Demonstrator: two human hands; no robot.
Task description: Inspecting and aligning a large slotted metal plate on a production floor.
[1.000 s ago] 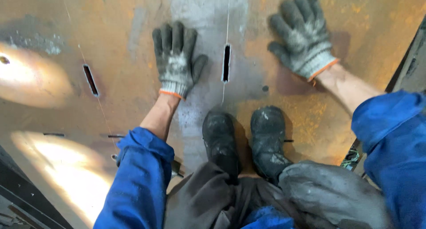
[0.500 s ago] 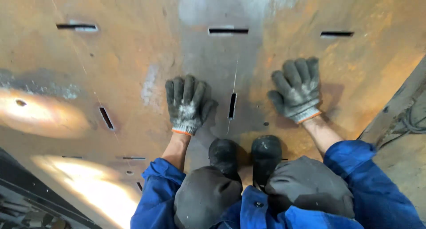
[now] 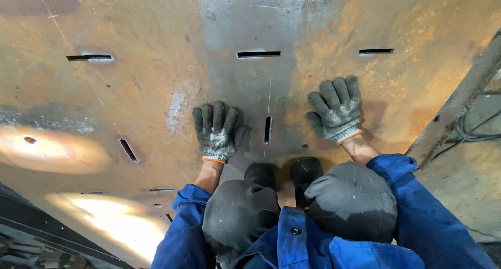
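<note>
The steel plate (image 3: 156, 91), rusty and pierced with narrow slots, lies flat beneath the crouching person and fills most of the head view. The left hand (image 3: 218, 130) is pressed flat on it, gloved fingers spread, just left of a short upright slot (image 3: 267, 129); nothing is gripped. The right hand (image 3: 335, 110) is laid the same way, palm down and open, just right of that slot and slightly further forward. The dark shoes (image 3: 284, 172) are planted on the plate near the hands (the knees partly hide them).

The step in hand is judged to be a bracing or steadying of the body on the plate, both palms bearing weight beside the slot. For a next move, weight would have to be taken off one palm first, since both are loaded and neither holds a tool.
</note>
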